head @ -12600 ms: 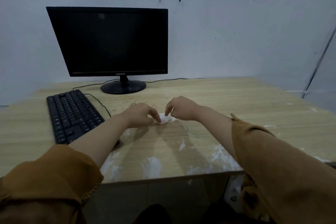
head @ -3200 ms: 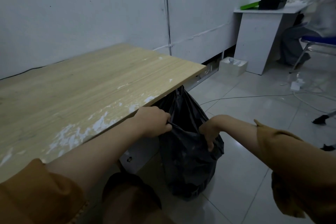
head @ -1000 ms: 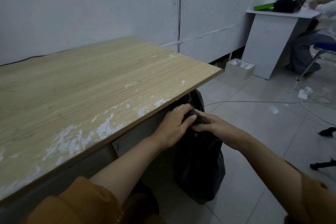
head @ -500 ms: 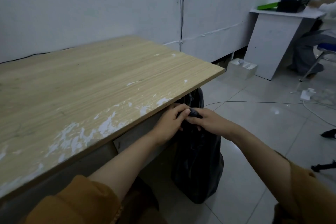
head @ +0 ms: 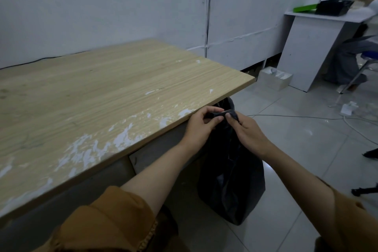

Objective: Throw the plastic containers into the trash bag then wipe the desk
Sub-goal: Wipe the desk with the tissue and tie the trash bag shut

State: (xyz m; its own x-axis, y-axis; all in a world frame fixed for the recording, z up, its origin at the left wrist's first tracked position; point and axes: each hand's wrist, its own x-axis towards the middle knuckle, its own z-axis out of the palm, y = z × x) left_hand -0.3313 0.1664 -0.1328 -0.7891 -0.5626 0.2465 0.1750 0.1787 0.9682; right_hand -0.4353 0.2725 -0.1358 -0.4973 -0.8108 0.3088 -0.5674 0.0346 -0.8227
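Note:
A black trash bag (head: 231,180) stands on the floor beside the right front corner of the wooden desk (head: 102,96). Its top is gathered into a twisted strip right at the desk's edge. My left hand (head: 201,126) pinches one end of that strip and my right hand (head: 245,129) pinches the other, fingers curled around the plastic. What is inside the bag is hidden. No plastic containers show on the desk. White worn patches run along the desk's front edge.
A white desk (head: 319,26) with a black box and a green item stands at the far right, where a person sits on a chair. A white box (head: 274,80) sits on the floor by the wall. Cables and a power strip (head: 347,108) lie on the tiles.
Since a second ago both hands have lifted the gathered bag top slightly and drawn a little apart, stretching the twisted plastic between them. Earlier the hands held the bag's mouth open.

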